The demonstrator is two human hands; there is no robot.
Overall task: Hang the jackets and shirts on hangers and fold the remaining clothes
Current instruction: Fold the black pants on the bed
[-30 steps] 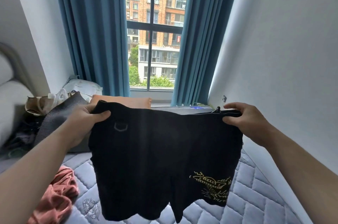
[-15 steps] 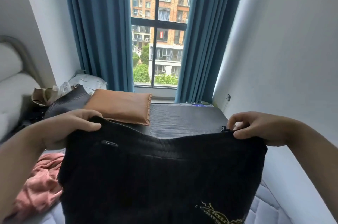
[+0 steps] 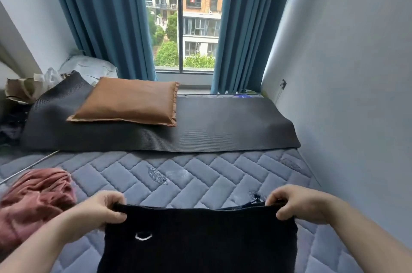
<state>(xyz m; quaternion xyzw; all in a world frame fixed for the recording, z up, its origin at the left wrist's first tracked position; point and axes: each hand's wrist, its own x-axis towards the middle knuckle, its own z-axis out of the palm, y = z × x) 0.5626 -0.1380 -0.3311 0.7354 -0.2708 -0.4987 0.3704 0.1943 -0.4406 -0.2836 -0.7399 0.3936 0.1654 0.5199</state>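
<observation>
Since the earlier frame we are lowering the black shorts point(image 3: 200, 241): the waistband is now sitting at bottom centre, over the quilted mattress point(image 3: 178, 174). Our left hand point(image 3: 98, 212) and right hand point(image 3: 298, 203) are each gripping a waistband corner, fingers curled round it. A pink garment point(image 3: 33, 199) is lying crumpled at lower left.

A black garment point(image 3: 200, 239) at 6 o'clock bears one small white curved mark. A dusty-pink garment point(image 3: 33, 201) at 8 o'clock. Blue-grey mattress point(image 3: 200, 174) quilted in herringbone blocks. Dark grey ribbed mat point(image 3: 223, 125), tan-brown pillow point(image 3: 129, 101) at 11 o'clock, teal curtains point(image 3: 100, 16) at 12 o'clock.
</observation>
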